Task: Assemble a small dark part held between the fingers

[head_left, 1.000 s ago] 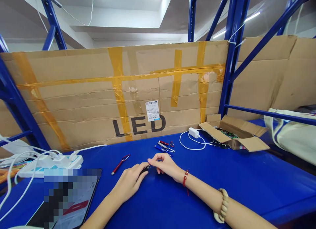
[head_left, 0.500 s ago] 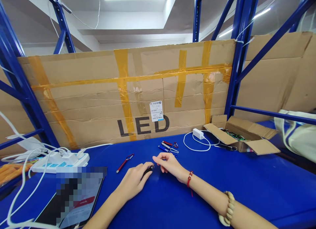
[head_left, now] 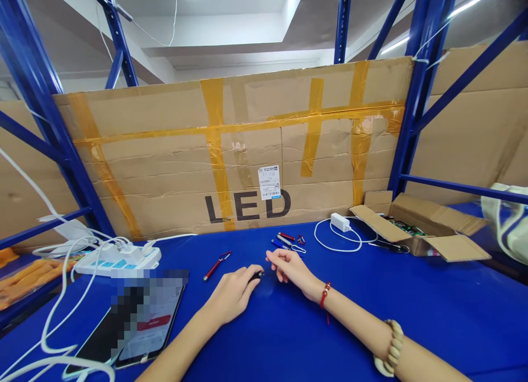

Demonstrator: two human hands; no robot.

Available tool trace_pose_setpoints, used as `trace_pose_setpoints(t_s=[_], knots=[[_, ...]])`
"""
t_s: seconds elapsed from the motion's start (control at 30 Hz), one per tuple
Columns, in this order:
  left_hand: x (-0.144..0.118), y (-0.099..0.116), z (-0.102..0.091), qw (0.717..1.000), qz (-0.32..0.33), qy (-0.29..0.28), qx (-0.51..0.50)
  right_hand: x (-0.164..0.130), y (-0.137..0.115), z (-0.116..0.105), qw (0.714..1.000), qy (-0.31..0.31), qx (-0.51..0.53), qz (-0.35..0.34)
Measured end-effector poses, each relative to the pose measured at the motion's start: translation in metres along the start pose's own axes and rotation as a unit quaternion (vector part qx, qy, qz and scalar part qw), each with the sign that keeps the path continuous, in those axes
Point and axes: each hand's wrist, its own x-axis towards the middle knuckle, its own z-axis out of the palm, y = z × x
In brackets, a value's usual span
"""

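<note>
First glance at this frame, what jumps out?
The taped cardboard sheet printed LED, standing across the back of the blue table. At centre, the left hand covers a small black pen-like item, with the right hand just beside it. A white power strip with trailing cables sits far left.

head cam | faces forward-down | near blue table [head_left: 412, 294]

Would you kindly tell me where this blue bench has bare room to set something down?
The widest bare stretch of the blue bench top lies right of the right hand, in front of the open cardboard box. The left is crowded: white power strip, cables, tablet. Small pens clutter the middle.
</note>
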Motion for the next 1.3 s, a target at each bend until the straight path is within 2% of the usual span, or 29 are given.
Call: trace_pose_setpoints(t_s=[0.9, 1.07, 1.3], knots=[[0.001, -0.005, 0.005, 1.000, 0.000, 0.007, 0.023, -0.003, -0.001, 0.000, 1.000, -0.016, -0.020, -0.017], [0.001, -0.007, 0.007, 0.998, 0.022, 0.046, 0.035, -0.006, -0.001, 0.004, 0.996, -0.052, -0.058, -0.041], [-0.001, -0.015, 0.006, 0.997, -0.009, 0.068, 0.039, -0.016, -0.009, 0.012, 0.984, -0.121, -0.124, -0.049]])
